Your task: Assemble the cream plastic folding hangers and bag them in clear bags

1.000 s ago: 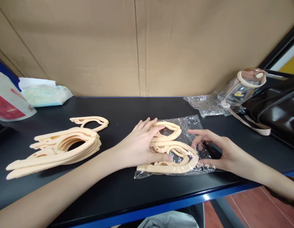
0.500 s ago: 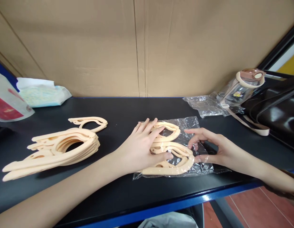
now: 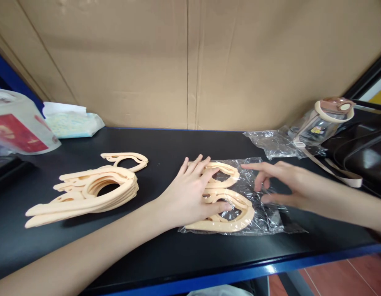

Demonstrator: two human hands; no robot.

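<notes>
Two cream plastic folding hangers (image 3: 239,220) lie in a clear plastic bag (image 3: 255,176) on the black table. My left hand (image 3: 190,197) rests flat across the bag with its fingers spread, pressing over the hangers and covering their left ends. At the bag's right side is my right hand (image 3: 282,183), with its index finger stretched out and its thumb apart, holding nothing. Whether its fingertips touch the plastic, I cannot tell. To the left sits a stack of the same hangers (image 3: 116,201), and a smaller folded hanger (image 3: 144,159) lies just behind it.
A tissue pack (image 3: 73,123) and a white-and-red plastic-wrapped roll (image 3: 26,123) stand at the back left. Crumpled clear plastic (image 3: 267,142), a strapped water bottle (image 3: 319,119) and a dark bag (image 3: 363,144) are at the back right. Cardboard (image 3: 131,61) walls the rear.
The view has turned a little to the left. My right hand has drawn slightly away from the hangers' right ends. My left hand stays on the bag.
</notes>
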